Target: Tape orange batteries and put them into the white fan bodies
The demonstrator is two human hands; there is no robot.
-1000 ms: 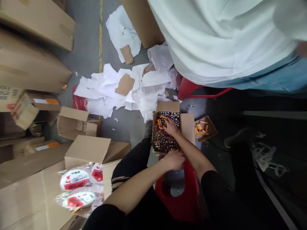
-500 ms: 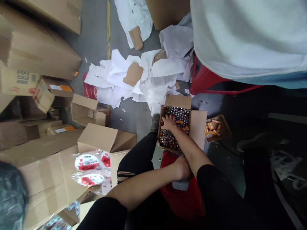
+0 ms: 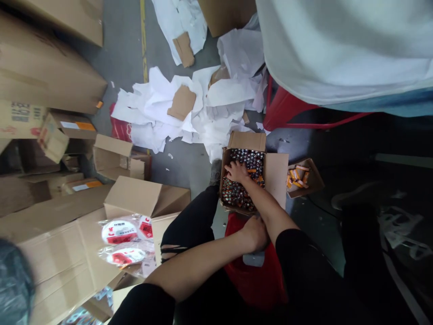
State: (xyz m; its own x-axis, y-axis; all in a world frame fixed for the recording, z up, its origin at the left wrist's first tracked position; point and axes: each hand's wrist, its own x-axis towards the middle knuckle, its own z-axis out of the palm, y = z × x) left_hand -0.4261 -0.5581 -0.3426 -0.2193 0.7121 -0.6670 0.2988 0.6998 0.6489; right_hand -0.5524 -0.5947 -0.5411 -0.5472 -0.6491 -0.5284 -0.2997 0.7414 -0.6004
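Observation:
An open cardboard box [image 3: 276, 180] full of small dark, shiny round-ended items [image 3: 248, 158] stands in front of me, with a few orange pieces among them. My right hand [image 3: 237, 172] lies on the items near the box's left side, fingers spread. Below the box, my left hand [image 3: 255, 232] is over a red stool [image 3: 257, 280], partly beneath my right forearm; its fingers are hidden. A grey object [image 3: 253, 259] rests on the stool beside that hand. To the right, a small carton [image 3: 314, 178] holds orange-wrapped sticks [image 3: 298, 176].
Torn white paper [image 3: 209, 117] covers floor ahead. Cardboard boxes [image 3: 131, 196] crowd the left, with plastic-wrapped red and white packets [image 3: 123, 231]. A red chair [image 3: 287, 108] and a person's pale clothing [image 3: 348, 49] occupy the upper right. A dark plastic bag [image 3: 13, 280] sits lower left.
The view has shifted slightly, moving the surroundings left. My right hand stays on the items with its fingers spread. My left hand has shifted slightly upward, nearer the box's lower edge.

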